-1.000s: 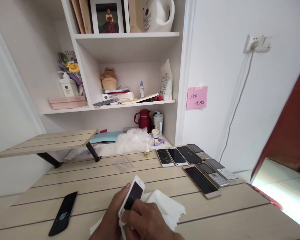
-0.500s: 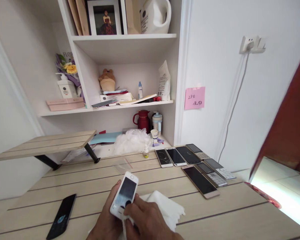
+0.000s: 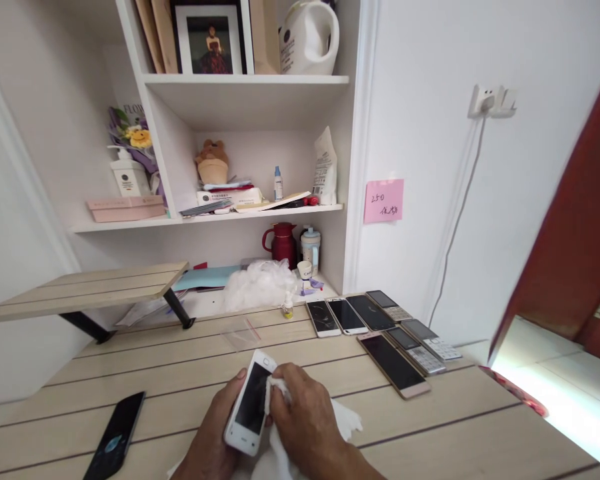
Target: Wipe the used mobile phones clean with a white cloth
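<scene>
The left hand [image 3: 213,427] holds the white phone [image 3: 253,400] by its left edge, thumb along the side, tilted above the near part of the worktop [image 3: 180,373]; the right hand [image 3: 307,410] pinches a bunched corner of white cloth [image 3: 275,460] against the screen's right edge. To wipe well, I would keep the left thumb off the glass, press lightly with a flat pad of cloth rather than a fingertip, and work in overlapping strokes down to the buttons. The loose cloth hanging below the hands could snag or drag, so gathering it would help. At right lie 3 keypad phones [image 3: 416,349], 3 handsets [image 3: 347,315] behind, and a gold phone [image 3: 394,365], the nearest of these to the right hand. A black phone [image 3: 116,437] lies well apart at left. Beyond the white phone, a clear bag [image 3: 240,333] lies flat, with a small bottle [image 3: 287,307] farther back; a wide forward stroke could brush the bag.
</scene>
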{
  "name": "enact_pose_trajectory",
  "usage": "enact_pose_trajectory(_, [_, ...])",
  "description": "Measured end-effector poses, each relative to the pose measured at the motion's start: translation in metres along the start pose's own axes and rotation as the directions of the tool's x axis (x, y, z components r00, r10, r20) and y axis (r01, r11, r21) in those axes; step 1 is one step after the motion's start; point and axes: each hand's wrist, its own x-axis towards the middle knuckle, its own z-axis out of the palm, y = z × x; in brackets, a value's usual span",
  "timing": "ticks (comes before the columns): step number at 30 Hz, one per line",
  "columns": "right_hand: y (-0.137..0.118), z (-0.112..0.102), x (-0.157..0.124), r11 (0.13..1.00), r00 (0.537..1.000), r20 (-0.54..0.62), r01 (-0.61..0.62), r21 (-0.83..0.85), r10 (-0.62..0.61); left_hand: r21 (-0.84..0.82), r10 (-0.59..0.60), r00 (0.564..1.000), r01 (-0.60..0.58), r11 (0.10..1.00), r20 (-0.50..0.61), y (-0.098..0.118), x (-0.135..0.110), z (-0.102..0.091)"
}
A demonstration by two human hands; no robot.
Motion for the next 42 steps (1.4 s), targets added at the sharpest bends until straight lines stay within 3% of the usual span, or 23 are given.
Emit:
enact_pose_trajectory(5, [0.002, -0.001, 0.003, 0.996, 0.996, -0.005, -0.085, 0.039, 0.085, 0.096, -0.045, 0.998, 0.041, 0.994, 0.039, 0.006, -0.005, 0.010])
enact_pose_trajectory(10, [0.007, -0.004, 0.006, 0.997, 0.997, -0.023, -0.071, 0.044, 0.072, 0.036, -0.080, 0.996, 0.081, 0.996, -0.029, 0.008, -0.008, 0.011])
enact_pose_trajectory(15, [0.005, -0.002, 0.003, 0.998, 0.998, -0.035, -0.041, 0.049, 0.043, 0.032, -0.119, 0.993, 0.120, 0.992, -0.015, 0.005, -0.008, 0.006])
enact_pose_trajectory(19, [0.002, 0.000, 0.001, 0.999, 1.000, -0.001, 0.027, 0.033, -0.027, 0.028, -0.034, 0.997, 0.036, 0.999, -0.069, 0.002, -0.006, 0.003])
enact_pose_trajectory(24, [0.005, -0.006, 0.006, 0.992, 0.995, -0.037, -0.084, 0.090, 0.088, 0.260, -0.047, 0.999, 0.043, 0.965, 0.011, 0.006, -0.013, 0.014])
enact_pose_trajectory(30, [0.004, -0.006, 0.004, 0.990, 0.998, -0.062, 0.037, 0.133, -0.029, 0.343, 0.007, 0.999, -0.023, 0.939, 0.048, 0.010, -0.016, 0.022])
enact_pose_trajectory(34, [0.003, -0.005, 0.005, 0.990, 0.996, -0.064, -0.059, 0.126, 0.067, 0.408, -0.050, 0.999, 0.037, 0.912, 0.020, 0.006, -0.012, 0.016])
enact_pose_trajectory(39, [0.003, -0.008, 0.003, 0.976, 0.995, -0.086, 0.057, 0.209, -0.040, 0.471, 0.051, 0.997, -0.074, 0.879, 0.062, 0.005, -0.014, 0.017])
enact_pose_trajectory(42, [0.004, -0.009, 0.005, 0.980, 0.998, -0.053, -0.029, 0.197, 0.041, 0.489, 0.066, 0.993, -0.107, 0.866, 0.101, 0.005, -0.012, 0.016])
